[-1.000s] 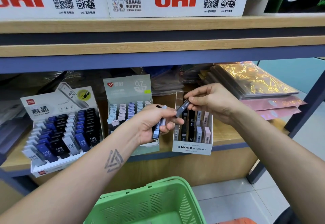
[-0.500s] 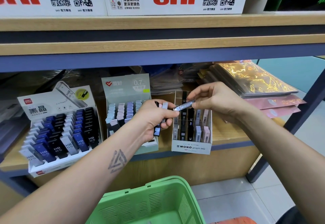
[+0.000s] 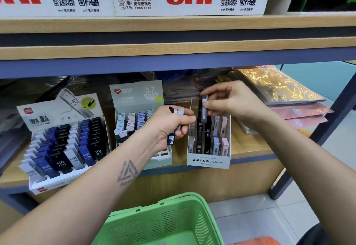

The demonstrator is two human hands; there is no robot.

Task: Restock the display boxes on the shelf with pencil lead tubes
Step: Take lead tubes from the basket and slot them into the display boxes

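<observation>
Right hand [image 3: 234,101] is pinching a single grey lead tube [image 3: 204,111] upright, right over the back rows of the MONO graph MG display box [image 3: 209,161] sitting on the shelf [image 3: 250,148]. Left hand [image 3: 169,127] is wrapped around a small bunch of tubes [image 3: 176,124], black, pink and pale blue ones sticking out the top, just left of that box. Green basket [image 3: 163,223] sits down below the arms, and two other lead display boxes, the black-and-blue HB 0.5 one [image 3: 63,144] and the pastel 0.7 one [image 3: 136,115], stand further left.

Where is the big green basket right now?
The green plastic basket sits at the bottom middle of the head view, on the floor below the wooden shelf, beneath the left forearm.
</observation>
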